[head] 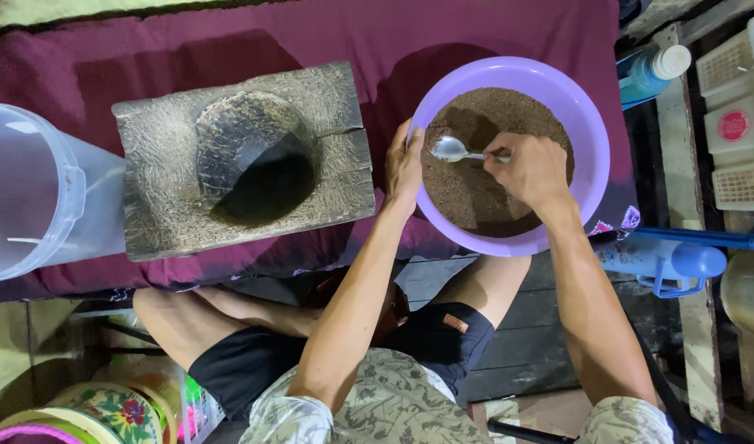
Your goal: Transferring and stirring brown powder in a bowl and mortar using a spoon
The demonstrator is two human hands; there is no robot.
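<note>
Spoon (451, 149) lies over brown powder in the purple bowl (592, 140), its handle pinched in the right hand's (531, 168) clenched grip. The left hand (403, 164) clasps the bowl's near-left rim, forearm stretched straight. A wooden mortar (241, 160) sits just left; a clear tub (36, 193) lies farther left. Bottles (650, 72) crowd the right edge.
</note>
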